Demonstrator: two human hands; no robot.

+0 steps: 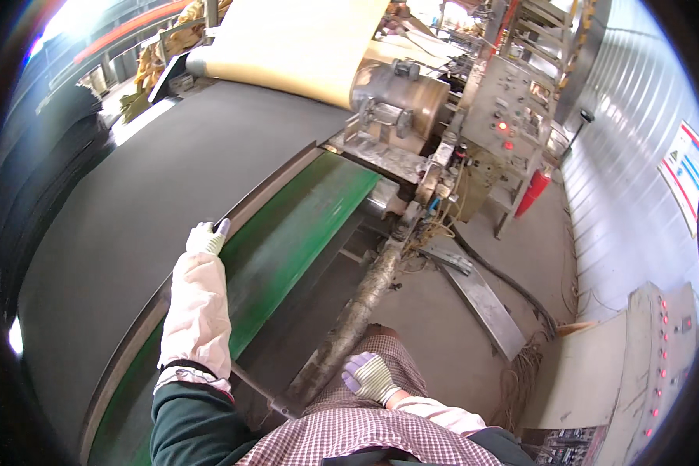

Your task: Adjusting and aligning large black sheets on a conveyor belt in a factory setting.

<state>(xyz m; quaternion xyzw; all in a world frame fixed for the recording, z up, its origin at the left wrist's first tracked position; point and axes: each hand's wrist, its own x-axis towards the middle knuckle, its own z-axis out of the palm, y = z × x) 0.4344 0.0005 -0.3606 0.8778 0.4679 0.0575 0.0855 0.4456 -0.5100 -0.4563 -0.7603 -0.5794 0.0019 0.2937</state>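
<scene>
Resting left hand on rail beside laid-flat dark sheet; can't tell fingers' closure there or on right hand, nor work left.

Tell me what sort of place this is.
Probably a factory floor: a wide dark sheet lies beside a metal roller, and a control panel with red lights stands just beyond.

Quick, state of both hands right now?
Left hand: resting on the edge rail by the dark sheet; grip cannot be told.
Right hand: fingers curled by the checked apron, no held thing visible; full closure unclear.
</scene>
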